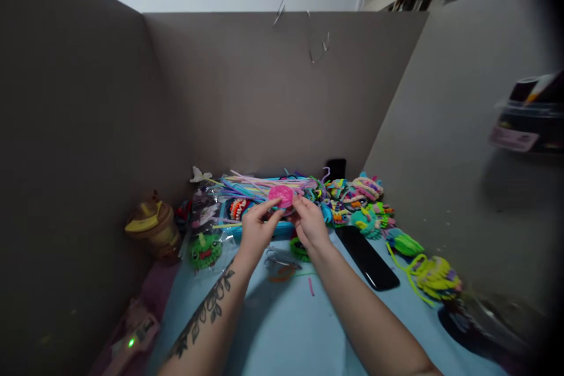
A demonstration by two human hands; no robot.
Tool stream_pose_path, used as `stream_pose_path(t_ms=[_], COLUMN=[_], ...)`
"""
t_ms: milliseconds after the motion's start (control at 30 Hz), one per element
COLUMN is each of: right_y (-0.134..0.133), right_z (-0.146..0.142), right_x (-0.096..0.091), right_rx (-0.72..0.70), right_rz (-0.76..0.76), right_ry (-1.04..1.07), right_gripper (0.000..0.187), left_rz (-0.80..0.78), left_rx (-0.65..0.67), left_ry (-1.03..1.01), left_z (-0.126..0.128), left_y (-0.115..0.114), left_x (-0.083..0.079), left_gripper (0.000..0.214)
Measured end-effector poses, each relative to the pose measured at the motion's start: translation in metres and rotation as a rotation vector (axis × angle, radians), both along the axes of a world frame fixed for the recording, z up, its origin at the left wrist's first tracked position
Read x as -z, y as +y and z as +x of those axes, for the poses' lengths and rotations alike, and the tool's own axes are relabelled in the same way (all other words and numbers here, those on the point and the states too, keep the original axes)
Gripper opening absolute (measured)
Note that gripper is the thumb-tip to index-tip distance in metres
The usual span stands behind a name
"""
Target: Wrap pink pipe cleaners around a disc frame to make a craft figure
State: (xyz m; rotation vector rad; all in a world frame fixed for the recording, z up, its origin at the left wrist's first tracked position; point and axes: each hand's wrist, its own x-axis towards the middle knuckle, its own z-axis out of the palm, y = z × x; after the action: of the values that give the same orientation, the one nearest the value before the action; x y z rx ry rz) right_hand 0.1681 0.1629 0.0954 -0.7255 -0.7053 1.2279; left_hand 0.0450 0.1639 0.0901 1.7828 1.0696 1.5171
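My left hand [259, 224] pinches the lower left edge of a pink round disc [281, 195], which looks like a flat coil of pipe cleaner. On its right side, the fingers of my right hand [309, 220] are closed at the edge. The disc is raised in front of a pile of loose pastel pipe cleaners [247, 183]. Beneath my hands, a pair of scissors [282, 262] lies on the blue table cover [286, 317], near a short pink piece [311, 286]. A green fuzzy piece [299, 248] is partly hidden behind my right wrist.
A black phone [368, 258] lies right of my right forearm. Several colourful fuzzy bundles [368, 222] line the right side, with a yellow one [436, 278] nearer. At left are a green fuzzy frog-like head [206, 251] in clear plastic and a brown container [154, 226]. Grey panels [273, 94] surround the table.
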Motion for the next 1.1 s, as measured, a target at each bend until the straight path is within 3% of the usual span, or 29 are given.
stream_pose_path(t_ms=[267,733,900,1100], right_y=[0.009,0.001,-0.006,-0.020], right_z=[0.014,0.008,0.006,0.009], right_x=[0.003,-0.008,-0.015,-0.026], right_rx=[-0.038,-0.028,-0.040,-0.013], right_rz=[-0.064,-0.105,-0.087,-0.079], right_ry=[-0.126,-0.126,-0.063,-0.100], right_gripper=[0.033,0.033,0.033,0.033], left_rz=[0.017,0.180,0.167,0.045], left_rx=[0.081,-0.041,-0.040,0.025], left_ry=[0.088,0.016,0.018,-0.124], left_z=[-0.001,0.003,0.002,0.011], left_y=[0.021,0.017,0.012,-0.001], left_x=[0.002,0.005,-0.005,-0.020], left_gripper=[0.030,0.018,0.018,0.021])
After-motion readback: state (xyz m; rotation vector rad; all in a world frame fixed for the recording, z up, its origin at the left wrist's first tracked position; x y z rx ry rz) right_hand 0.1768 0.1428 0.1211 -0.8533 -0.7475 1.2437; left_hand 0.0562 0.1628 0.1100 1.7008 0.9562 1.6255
